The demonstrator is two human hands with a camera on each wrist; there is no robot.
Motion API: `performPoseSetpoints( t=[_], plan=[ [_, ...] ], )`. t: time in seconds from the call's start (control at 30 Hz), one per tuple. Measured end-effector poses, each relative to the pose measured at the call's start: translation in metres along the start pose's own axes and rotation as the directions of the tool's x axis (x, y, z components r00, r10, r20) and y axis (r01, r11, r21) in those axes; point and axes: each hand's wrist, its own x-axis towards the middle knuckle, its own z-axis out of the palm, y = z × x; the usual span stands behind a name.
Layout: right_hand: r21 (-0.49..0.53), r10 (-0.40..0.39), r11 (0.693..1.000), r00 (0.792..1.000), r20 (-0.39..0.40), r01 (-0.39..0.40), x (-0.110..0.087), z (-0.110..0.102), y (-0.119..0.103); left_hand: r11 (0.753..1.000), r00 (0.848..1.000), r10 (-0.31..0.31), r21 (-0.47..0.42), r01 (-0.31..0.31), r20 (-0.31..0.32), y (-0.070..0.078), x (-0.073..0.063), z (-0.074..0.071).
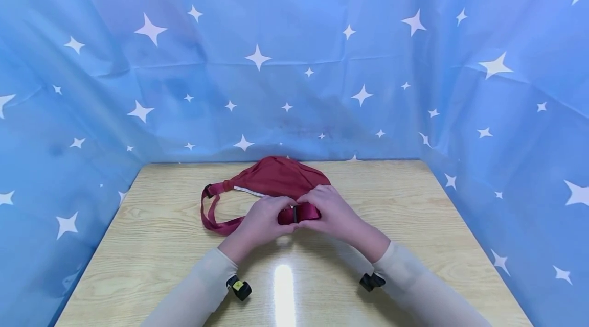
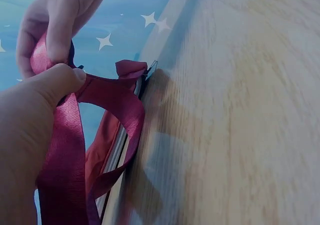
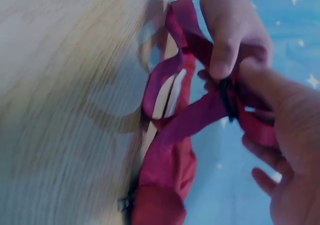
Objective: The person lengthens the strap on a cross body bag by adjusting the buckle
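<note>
A dark red waist bag [image 1: 278, 174] with a pale zip line lies at the back of the table. Its satin strap [image 1: 224, 228] loops out to the left and comes round to the front. Both hands meet over this strap, close before the bag. A black strap slider [image 1: 295, 214] sits between them, with strap on either side. My left hand [image 1: 262, 220] pinches the strap just left of the slider, thumb below and fingers above. On the other side my right hand [image 1: 335, 213] pinches the strap, its fingertips close to the left ones. In the right wrist view the slider [image 3: 227, 99] stands upright among the fingers.
The wooden table [image 1: 152, 260] runs back to a blue star-printed cloth [image 1: 313, 87], which also hangs at both sides. Another black strap fitting [image 1: 208, 191] is at the bag's left end. Each sleeve has a black wrist camera [image 1: 239, 288] under it.
</note>
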Motion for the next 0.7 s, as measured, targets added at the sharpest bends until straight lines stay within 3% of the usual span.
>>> performPoseSetpoints(
  t=[0.1,0.2,0.3,0.37,0.4,0.47,0.57,0.63,0.7],
  plan=[
    [-0.024,-0.015,1.000,1.000,-0.011,0.015,0.004,0.001,-0.004,1.000,1.000,0.004,0.015,-0.004,0.005,0.000,0.000,-0.001],
    [0.157,0.068,0.986,0.997,-0.044,-0.060,0.002,0.000,-0.006,1.000,1.000,0.002,0.005,-0.002,0.002,-0.002,-0.002,-0.003],
    [0.427,0.163,0.895,0.985,-0.053,-0.125,-0.004,-0.002,-0.005,1.000,1.000,-0.012,-0.008,0.012,-0.003,-0.004,-0.003,-0.003],
    [0.524,0.192,0.840,0.981,-0.040,-0.142,-0.008,-0.004,-0.004,1.000,1.000,-0.023,-0.007,0.023,-0.003,-0.006,-0.004,-0.004],
    [0.538,0.199,0.829,0.980,-0.025,-0.154,-0.009,-0.005,-0.003,1.000,1.000,-0.027,-0.006,0.027,-0.002,-0.006,-0.004,-0.004],
    [0.445,0.185,0.880,0.983,-0.003,-0.164,-0.010,-0.007,-0.002,1.000,1.000,-0.025,-0.007,0.025,0.001,-0.007,-0.005,-0.004],
    [0.193,0.125,0.973,0.992,0.017,-0.126,-0.005,-0.009,-0.006,1.000,1.000,-0.010,-0.002,0.010,0.003,-0.005,-0.005,-0.005],
    [0.023,0.068,0.997,0.998,0.020,-0.068,0.001,-0.010,-0.010,1.000,1.000,0.003,0.010,-0.003,-0.001,-0.004,-0.004,-0.005],
    [-0.074,0.014,0.997,1.000,0.019,-0.013,0.006,-0.008,-0.013,1.000,1.000,0.016,0.027,-0.015,-0.007,-0.002,-0.003,-0.005]
  ],
)
